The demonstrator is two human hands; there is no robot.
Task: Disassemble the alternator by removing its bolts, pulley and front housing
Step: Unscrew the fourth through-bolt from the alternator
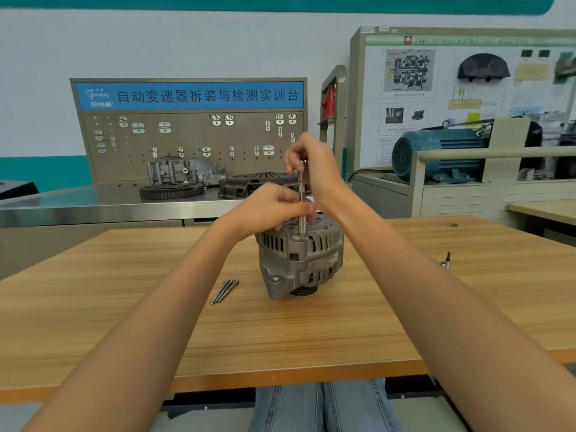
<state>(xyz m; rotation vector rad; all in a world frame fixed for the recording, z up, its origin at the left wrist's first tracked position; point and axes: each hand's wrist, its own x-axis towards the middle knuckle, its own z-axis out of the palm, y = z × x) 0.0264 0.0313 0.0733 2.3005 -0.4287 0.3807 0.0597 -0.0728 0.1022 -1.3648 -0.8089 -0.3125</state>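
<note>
A grey alternator (pixel 300 263) stands on the wooden table (pixel 124 322), its pulley end down. A long thin metal tool (pixel 301 210) stands upright with its tip at the alternator's top rim. My right hand (pixel 311 165) grips the tool's upper end. My left hand (pixel 274 210) pinches the shaft lower down, just above the housing. Long removed bolts (pixel 225 290) lie together on the table, left of the alternator.
A small socket and bit (pixel 446 262) lie on the table to the right. Behind stands a steel bench (pixel 93 204) with a gear ring, a housing and a clutch part, under a pegboard. A blue electric motor (pixel 436 154) sits at the back right.
</note>
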